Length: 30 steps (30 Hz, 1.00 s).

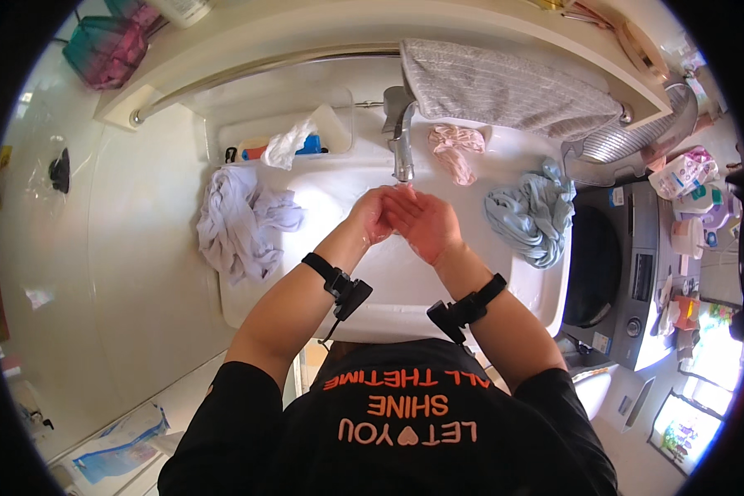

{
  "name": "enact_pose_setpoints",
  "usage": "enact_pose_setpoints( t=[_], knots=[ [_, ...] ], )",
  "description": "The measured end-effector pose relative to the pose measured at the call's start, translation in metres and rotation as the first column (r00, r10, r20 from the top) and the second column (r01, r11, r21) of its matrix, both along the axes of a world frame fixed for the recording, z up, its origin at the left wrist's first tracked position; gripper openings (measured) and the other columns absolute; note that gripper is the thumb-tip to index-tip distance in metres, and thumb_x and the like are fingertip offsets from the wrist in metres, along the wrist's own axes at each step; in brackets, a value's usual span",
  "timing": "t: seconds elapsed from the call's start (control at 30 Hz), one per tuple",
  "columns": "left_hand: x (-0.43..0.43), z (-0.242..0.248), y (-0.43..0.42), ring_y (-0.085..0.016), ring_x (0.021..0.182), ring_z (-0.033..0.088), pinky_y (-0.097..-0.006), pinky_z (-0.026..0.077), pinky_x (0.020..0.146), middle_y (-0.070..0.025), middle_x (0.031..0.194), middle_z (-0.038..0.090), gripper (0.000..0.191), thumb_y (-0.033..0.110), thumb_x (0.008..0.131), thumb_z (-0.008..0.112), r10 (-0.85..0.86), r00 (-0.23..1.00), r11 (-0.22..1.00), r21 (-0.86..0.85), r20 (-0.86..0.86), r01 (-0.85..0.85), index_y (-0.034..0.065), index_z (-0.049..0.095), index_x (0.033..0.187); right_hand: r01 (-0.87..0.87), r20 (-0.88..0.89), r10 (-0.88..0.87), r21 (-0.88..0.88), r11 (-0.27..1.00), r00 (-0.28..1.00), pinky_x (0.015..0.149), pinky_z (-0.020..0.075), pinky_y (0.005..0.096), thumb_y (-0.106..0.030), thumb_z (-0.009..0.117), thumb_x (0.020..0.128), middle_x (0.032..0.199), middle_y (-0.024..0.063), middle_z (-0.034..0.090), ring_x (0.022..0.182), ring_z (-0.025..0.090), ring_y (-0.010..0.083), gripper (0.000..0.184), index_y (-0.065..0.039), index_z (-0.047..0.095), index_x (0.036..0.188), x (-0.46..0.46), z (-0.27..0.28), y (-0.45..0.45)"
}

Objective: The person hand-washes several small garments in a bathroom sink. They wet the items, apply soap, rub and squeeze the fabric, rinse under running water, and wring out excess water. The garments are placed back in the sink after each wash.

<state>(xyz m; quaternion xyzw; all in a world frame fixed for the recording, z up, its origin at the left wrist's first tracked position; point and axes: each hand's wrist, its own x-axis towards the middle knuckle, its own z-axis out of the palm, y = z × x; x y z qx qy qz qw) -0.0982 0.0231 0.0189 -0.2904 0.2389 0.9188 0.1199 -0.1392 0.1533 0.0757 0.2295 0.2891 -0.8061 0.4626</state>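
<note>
My left hand [376, 214] and my right hand [433, 228] are cupped together, palms up, just below the spout of a chrome faucet [402, 146]. Both look wet, and neither holds an object. The right fingers lie across the left palm and hide part of it. Under them is a white sink basin [378, 282]. A crumpled lavender cloth [235, 223] hangs over the basin's left rim. On the right side lies a twisted blue-green cloth [530, 214]. A small pink cloth [456, 149] rests on the back ledge, right of the faucet.
A clear plastic tray [341, 127] behind the basin holds a white cloth [290, 144] and small items. Above, a grey towel [502, 93] hangs from a metal rail [273, 61] under a shelf. A ribbed washboard [635, 127] and a washing machine [626, 273] stand at right.
</note>
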Motion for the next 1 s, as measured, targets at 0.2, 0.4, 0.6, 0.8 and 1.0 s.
enact_pose_setpoints(
  t=[0.2,0.4,0.6,0.8,1.0],
  knots=[
    [0.001,-0.015,0.003,-0.024,0.091,0.061,-0.037,0.048,0.088,-0.0132,0.094,0.062,0.025,0.016,0.094,0.04,0.228,0.954,0.96,0.116,0.197,-0.253,-0.0005,0.058,0.097,0.17,0.039,-0.173,0.075,0.983,0.984,0.092,0.048,0.0397,-0.012,0.038,0.094,0.094,0.0154,0.06,0.093,0.059,0.027,0.024,0.004,0.055,0.094,0.007,-0.043,-0.017],
    [-0.013,-0.004,0.004,-0.023,0.097,0.062,-0.0399,0.051,0.085,-0.012,0.103,0.064,0.031,0.031,0.094,0.045,0.013,0.998,0.996,0.089,0.057,-0.018,0.0042,0.056,0.104,0.102,0.073,-0.089,-0.202,0.974,0.993,0.098,0.0434,0.044,-0.017,0.036,0.096,0.109,0.021,0.057,0.106,0.054,0.0334,0.032,0.008,0.051,0.11,-0.008,0.021,-0.014],
    [-0.02,0.013,0.012,-0.022,0.091,0.063,-0.035,0.054,0.081,-0.012,0.101,0.064,0.027,0.021,0.097,0.043,0.179,0.973,0.978,0.078,0.148,-0.192,0.0018,0.053,0.111,0.059,-0.185,-0.072,-0.078,0.995,0.98,0.1,0.0397,0.043,-0.021,0.035,0.096,0.124,0.0207,0.052,0.117,0.049,0.0319,0.038,0.004,0.049,0.121,-0.028,0.053,0.004],
    [-0.02,0.044,-0.014,-0.022,0.089,0.062,-0.0339,0.053,0.081,-0.0131,0.1,0.063,0.024,0.021,0.094,0.05,0.118,0.988,0.986,0.13,-0.098,-0.105,0.0007,0.058,0.104,0.064,-0.245,0.03,0.368,0.928,0.969,0.084,0.0463,0.0343,-0.02,0.044,0.093,0.107,0.0113,0.061,0.095,0.06,0.0221,0.028,0.0,0.056,0.109,-0.009,0.006,0.015],
    [-0.035,0.053,0.004,-0.011,0.065,0.052,-0.0241,0.041,0.055,-0.0022,0.078,0.054,0.024,0.025,0.091,0.059,-0.092,0.981,0.943,-0.332,-0.171,0.03,0.0024,0.061,0.1,0.106,-0.334,0.046,0.422,0.901,0.941,0.077,0.047,0.0324,-0.018,0.047,0.091,0.097,0.0075,0.063,0.088,0.061,0.0192,0.02,-0.003,0.058,0.1,-0.007,-0.015,0.011]
  ],
)
